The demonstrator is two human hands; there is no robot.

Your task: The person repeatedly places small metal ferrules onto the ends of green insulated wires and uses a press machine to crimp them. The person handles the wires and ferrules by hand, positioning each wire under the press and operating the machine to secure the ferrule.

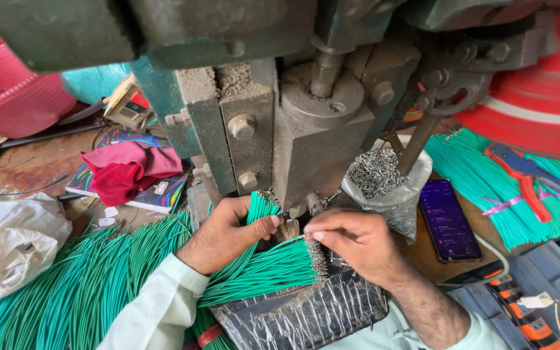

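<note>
- The left hand [225,234] is curled closed around a bundle of green wires [254,254], thumb pressed across the top; the wire ends poke up past the fingers toward the base of the machine.
- The right hand [356,241] is pinched shut, thumb and forefinger holding a single green wire [286,242] just beside the left thumb, its tip aimed at the gap under the press.
- Beneath both hands a fan of green wires with metal ends [273,269] rests on a dark plastic-wrapped pad [306,311].
- Directly above stands the grimy grey-green press machine [280,129], its lower block just over the fingertips.
- Right of the machine, a clear bag of small metal terminals [378,175] sits near the right hand.
- Further right, a smartphone with a lit purple screen [448,220] lies on the tabletop [34,168], beside more green wires and red-handled pliers [520,175].
- To the left, a large heap of green wires [79,285] spreads out, with a red cloth [128,168] and white plastic bag [11,243] beyond it.
</note>
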